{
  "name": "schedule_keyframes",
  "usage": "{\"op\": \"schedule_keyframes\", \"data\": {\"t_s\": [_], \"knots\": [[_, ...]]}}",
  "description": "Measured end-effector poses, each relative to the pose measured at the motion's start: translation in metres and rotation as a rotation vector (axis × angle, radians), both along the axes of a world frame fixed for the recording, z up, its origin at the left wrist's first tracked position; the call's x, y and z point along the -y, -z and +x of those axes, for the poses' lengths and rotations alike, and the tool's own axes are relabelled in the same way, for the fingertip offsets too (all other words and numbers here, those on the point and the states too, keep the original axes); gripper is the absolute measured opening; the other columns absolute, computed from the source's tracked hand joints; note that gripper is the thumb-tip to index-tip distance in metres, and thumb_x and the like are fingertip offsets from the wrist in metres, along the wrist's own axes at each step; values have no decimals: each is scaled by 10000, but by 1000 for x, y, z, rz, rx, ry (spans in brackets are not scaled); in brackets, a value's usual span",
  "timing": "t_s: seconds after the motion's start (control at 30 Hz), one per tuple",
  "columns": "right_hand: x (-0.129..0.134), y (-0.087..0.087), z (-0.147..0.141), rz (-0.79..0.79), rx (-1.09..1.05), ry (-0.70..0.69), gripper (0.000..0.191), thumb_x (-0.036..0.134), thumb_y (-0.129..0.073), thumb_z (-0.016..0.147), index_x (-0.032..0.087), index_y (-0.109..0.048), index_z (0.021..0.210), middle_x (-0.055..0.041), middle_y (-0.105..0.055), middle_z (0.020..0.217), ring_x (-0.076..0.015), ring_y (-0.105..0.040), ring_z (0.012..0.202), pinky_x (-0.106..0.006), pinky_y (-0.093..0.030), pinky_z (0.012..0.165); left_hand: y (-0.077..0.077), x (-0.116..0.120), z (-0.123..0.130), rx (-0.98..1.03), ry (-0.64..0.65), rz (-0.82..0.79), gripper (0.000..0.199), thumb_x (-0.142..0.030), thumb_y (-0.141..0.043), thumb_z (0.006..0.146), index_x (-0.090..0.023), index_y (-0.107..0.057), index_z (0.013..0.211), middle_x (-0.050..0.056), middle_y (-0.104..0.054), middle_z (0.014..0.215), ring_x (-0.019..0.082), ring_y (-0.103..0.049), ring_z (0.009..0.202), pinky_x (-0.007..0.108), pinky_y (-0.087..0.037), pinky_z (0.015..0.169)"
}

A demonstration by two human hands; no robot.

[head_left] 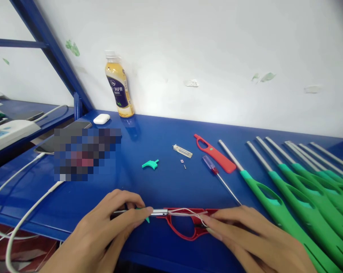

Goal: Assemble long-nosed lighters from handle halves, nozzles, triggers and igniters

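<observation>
Near the desk's front edge, my left hand [110, 220] is closed around the metal tube [160, 212] of a stick lighter, with a bit of green plastic at its fingertips. The tube's end meets a red lighter housing half [188, 238], open side up, with a finger loop. My right hand [245, 231] is closed at the housing's right end, its fingertips pinching a thin white wire [185, 209] that runs from the tube. Beyond my hands lie a teal trigger [151, 165], a clear fuel tank [183, 151] and the other red housing half [222, 158].
A screwdriver [210, 164] points toward my right hand. Several green stick lighters [269, 193] line the right side. A drink bottle [120, 89], a white earbud case [102, 119], a phone [66, 132] and white cables [32, 212] are at the left. Tiny parts [182, 162] lie mid-desk.
</observation>
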State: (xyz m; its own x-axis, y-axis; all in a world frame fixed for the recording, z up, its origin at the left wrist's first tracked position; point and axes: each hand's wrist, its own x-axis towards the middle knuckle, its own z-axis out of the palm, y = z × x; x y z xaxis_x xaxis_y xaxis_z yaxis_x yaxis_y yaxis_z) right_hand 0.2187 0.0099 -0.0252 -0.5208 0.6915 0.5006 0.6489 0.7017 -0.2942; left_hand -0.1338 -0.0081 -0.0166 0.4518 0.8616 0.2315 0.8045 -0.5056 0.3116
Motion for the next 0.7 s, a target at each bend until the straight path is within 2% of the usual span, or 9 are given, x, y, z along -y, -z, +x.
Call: {"op": "schedule_keyframes", "data": {"t_s": [0.1, 0.17, 0.33, 0.47, 0.57, 0.7], "knots": [[-3, 0, 0, 17, 21, 12, 291, 270, -572, 1161, 371, -834, 1233, 62, -847, 1093, -83, -817, 881, -147, -645, 828, -1, 0, 0, 10, -3, 44, 430, -165, -499, 1101, -376, -682, 1429, 4, -727, 1339, 126, -790, 1106, 144, -610, 960], [-3, -1, -2, 18, 9, 23, 288, 274, -576, 1158, 367, -844, 1205, 58, -849, 1073, -90, -820, 869, -155, -650, 824, -2, 0, 2, 1, 10, 51, 525, -112, -507, 1038, -379, -661, 1463, 3, -732, 1334, 139, -792, 1106, 155, -618, 957], [-2, -4, -4, -7, -28, 17, 278, 245, -618, 1124, 381, -849, 1199, 55, -849, 1077, -107, -821, 856, -173, -664, 808, -5, 3, 0, -29, 18, 20, 666, -63, -529, 938, -394, -643, 1503, 7, -729, 1381, 166, -799, 1133, 187, -640, 963], [-1, -4, -2, -15, -22, 9, 284, 230, -624, 1115, 387, -842, 1207, 61, -845, 1083, -91, -815, 842, -148, -656, 780, 1, 2, -3, -51, 18, 50, 795, -14, -513, 870, -407, -622, 1552, 8, -709, 1433, 157, -790, 1183, 172, -620, 995], [-1, -4, -1, -12, -13, 13, 285, 235, -627, 1111, 397, -836, 1216, 68, -841, 1079, -86, -811, 838, -140, -652, 764, 5, -1, -3, -20, 50, 96, 827, -11, -500, 856, -413, -607, 1571, 0, -718, 1376, 127, -790, 1125, 149, -609, 976], [-1, -3, -2, -18, 15, 16, 284, 242, -623, 1115, 384, -830, 1248, 58, -840, 1112, -90, -817, 884, -140, -652, 809, 5, -2, 4, 41, 62, 171, 817, -6, -460, 886, -435, -602, 1567, -7, -726, 1282, 124, -768, 1004, 198, -615, 903]]}}
